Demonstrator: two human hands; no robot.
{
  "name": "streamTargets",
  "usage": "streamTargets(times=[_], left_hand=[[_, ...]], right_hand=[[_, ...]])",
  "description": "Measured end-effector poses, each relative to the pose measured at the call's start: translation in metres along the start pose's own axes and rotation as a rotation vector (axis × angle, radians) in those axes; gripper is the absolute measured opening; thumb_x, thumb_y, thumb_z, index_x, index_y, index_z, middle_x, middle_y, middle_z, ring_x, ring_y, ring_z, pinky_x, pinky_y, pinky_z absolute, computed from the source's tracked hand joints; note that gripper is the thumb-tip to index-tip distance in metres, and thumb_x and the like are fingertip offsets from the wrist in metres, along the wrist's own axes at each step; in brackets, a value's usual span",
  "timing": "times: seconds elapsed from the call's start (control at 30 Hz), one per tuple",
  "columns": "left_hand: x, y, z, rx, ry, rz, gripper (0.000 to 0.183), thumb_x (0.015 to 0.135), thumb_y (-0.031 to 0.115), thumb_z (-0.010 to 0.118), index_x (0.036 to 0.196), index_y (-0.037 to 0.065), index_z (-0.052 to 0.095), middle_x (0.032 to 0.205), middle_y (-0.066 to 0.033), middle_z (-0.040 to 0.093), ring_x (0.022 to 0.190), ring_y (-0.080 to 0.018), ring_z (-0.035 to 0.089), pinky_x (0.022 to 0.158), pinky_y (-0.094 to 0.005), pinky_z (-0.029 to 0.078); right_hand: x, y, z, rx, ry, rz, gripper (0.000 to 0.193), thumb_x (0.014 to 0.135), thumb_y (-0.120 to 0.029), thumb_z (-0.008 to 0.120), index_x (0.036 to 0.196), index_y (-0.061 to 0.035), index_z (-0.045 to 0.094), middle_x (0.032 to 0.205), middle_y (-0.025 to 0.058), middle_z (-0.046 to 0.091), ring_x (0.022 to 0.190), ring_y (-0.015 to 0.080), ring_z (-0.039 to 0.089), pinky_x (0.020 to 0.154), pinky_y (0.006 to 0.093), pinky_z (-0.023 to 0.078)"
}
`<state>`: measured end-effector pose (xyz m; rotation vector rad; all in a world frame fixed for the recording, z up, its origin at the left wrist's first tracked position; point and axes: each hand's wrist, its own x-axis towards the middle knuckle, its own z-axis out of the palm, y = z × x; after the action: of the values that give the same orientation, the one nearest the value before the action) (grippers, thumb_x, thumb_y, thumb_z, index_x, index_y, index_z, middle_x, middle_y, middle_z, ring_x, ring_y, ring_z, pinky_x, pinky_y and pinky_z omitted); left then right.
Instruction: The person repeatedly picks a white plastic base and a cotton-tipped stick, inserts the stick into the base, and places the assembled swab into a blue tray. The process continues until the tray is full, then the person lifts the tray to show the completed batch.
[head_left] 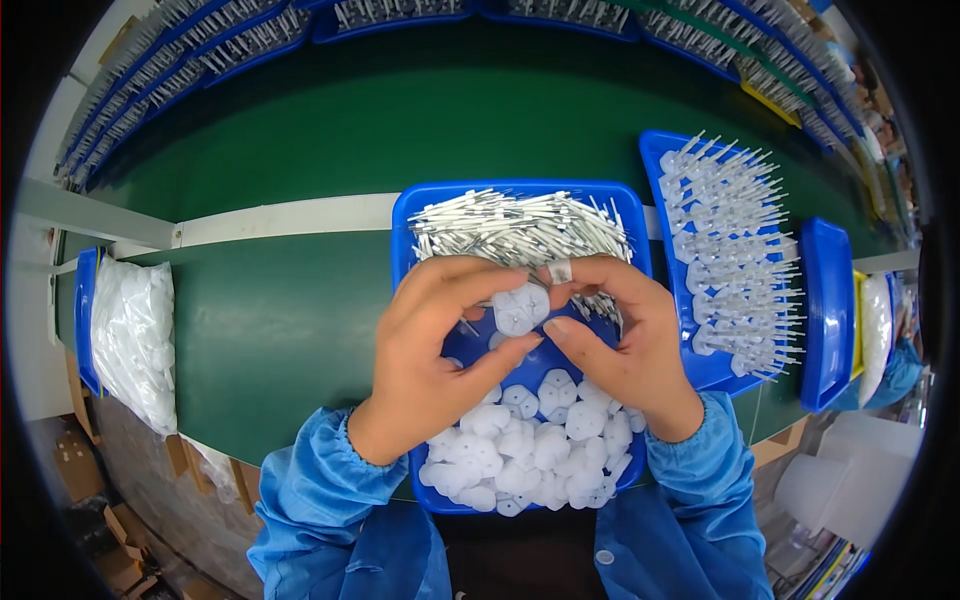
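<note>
Over the middle of a blue tray, a translucent white lobed plastic disc is held up between both hands. My left hand closes its thumb and fingers around the disc's left side. At the right edge, the fingertips of my right hand close on the same disc; a whitish strip is wrapped round one finger. Whether a thin rod is in the grip too, I cannot make out. Behind my hands lie many slim white rods with metal tips. Nearer to me is a pile of loose lobed discs.
To the right, a blue tray carries rows of discs with rods standing in them. Beside it is another blue tray. A clear bag of white parts lies at the left. Filled blue trays line the back of the green table.
</note>
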<state>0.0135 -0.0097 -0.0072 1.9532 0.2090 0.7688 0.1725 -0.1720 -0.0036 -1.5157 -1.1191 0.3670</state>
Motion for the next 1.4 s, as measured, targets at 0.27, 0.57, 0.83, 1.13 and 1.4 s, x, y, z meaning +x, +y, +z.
streamTargets(times=[0.27, 0.57, 0.83, 1.13, 1.4], left_hand=[[0.003, 0.003, 0.003, 0.139, 0.008, 0.184, 0.051, 0.075, -0.001, 0.092, 0.123, 0.010, 0.082, 0.122, -0.0050, 0.076, 0.106, -0.0271, 0.070, 0.089, -0.0380, 0.056], [0.001, 0.001, 0.002, 0.185, 0.012, 0.210, 0.054, 0.074, -0.001, 0.092, 0.125, 0.010, 0.082, 0.121, -0.0049, 0.076, 0.103, -0.0270, 0.069, 0.087, -0.0379, 0.057], [0.000, 0.001, 0.002, 0.164, -0.058, 0.204, 0.056, 0.073, -0.001, 0.093, 0.128, 0.006, 0.081, 0.121, -0.0102, 0.077, 0.105, -0.0284, 0.071, 0.087, -0.0383, 0.057], [-0.002, 0.014, 0.003, 0.003, -0.317, -0.136, 0.086, 0.082, -0.010, 0.075, 0.163, 0.008, 0.054, 0.155, -0.0182, 0.061, 0.092, -0.0243, 0.074, 0.080, -0.0371, 0.062], [-0.002, 0.016, 0.012, 0.320, -0.434, -0.007, 0.053, 0.090, -0.001, 0.070, 0.142, 0.009, 0.072, 0.109, -0.0126, 0.077, 0.087, -0.0319, 0.076, 0.076, -0.0421, 0.063]], right_hand=[[-0.007, 0.001, -0.003, 0.275, -0.091, 0.220, 0.034, 0.096, -0.001, 0.085, 0.125, 0.0018, 0.069, 0.104, 0.0069, 0.076, 0.094, 0.0125, 0.072, 0.085, 0.0301, 0.058], [-0.005, -0.004, 0.000, 0.252, -0.107, 0.153, 0.025, 0.099, 0.003, 0.080, 0.122, 0.0019, 0.069, 0.101, 0.0046, 0.075, 0.094, 0.0105, 0.073, 0.087, 0.0295, 0.059], [-0.008, -0.010, -0.005, 0.394, -0.023, 0.440, 0.019, 0.099, 0.001, 0.081, 0.115, 0.0038, 0.072, 0.101, 0.0106, 0.081, 0.094, 0.0125, 0.077, 0.080, 0.0286, 0.062], [-0.031, -0.015, -0.028, -0.532, -0.183, -0.069, 0.022, 0.084, -0.005, 0.088, 0.104, -0.0067, 0.078, 0.112, 0.0078, 0.079, 0.100, 0.0279, 0.078, 0.088, 0.0404, 0.062], [-0.036, -0.016, -0.034, -0.715, -0.158, -0.087, 0.018, 0.080, -0.013, 0.087, 0.095, -0.0104, 0.078, 0.118, 0.0032, 0.075, 0.115, 0.0264, 0.068, 0.096, 0.0436, 0.052]])
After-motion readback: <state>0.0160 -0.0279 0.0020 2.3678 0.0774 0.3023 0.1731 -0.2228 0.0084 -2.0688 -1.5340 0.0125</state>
